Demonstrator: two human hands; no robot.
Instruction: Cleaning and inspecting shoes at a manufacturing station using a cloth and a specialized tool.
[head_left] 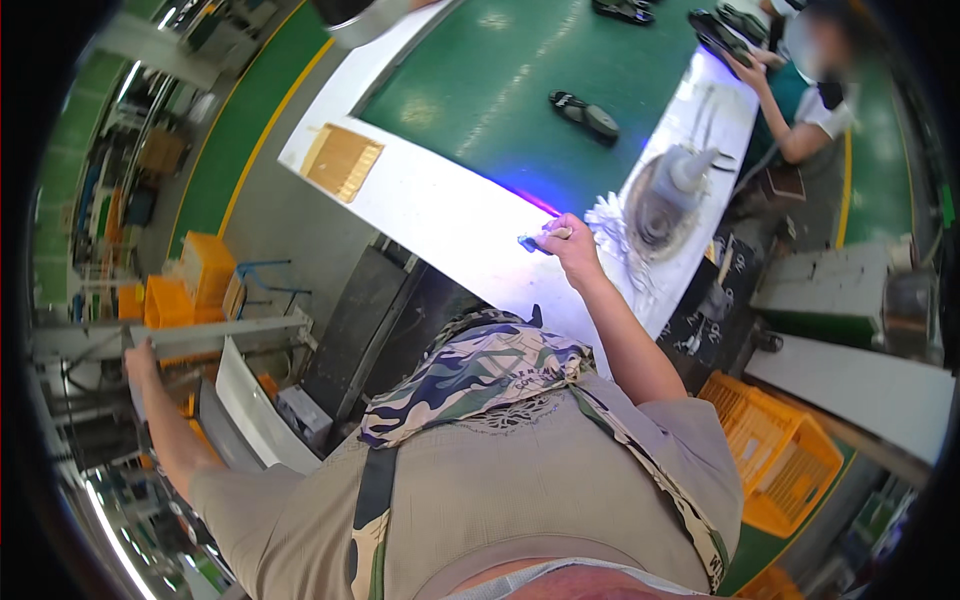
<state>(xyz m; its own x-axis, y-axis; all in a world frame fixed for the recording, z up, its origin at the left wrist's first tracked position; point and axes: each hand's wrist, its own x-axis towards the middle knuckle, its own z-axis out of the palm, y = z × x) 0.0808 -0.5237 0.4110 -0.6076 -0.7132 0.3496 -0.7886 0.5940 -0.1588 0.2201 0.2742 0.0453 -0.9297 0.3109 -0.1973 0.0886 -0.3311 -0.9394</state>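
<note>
My right hand (567, 240) reaches forward over the white edge of the work table (440, 215) and pinches a small blue and white piece (533, 242) between its fingers. Just to its right lie white frilly scraps (612, 225) and a grey round machine head (665, 195). My left hand (140, 360) is stretched far out to my left and grips the grey metal rail (200, 330) of a rack. A camouflage-patterned scarf (480, 370) hangs on my chest.
A green conveyor belt (500, 90) carries dark shoe soles (585, 115). A wooden brush-like block (342, 160) lies on the white edge. Another person (800, 95) works at the far right end. Orange crates (785, 460) stand at my right, and more orange crates (190, 285) at my left.
</note>
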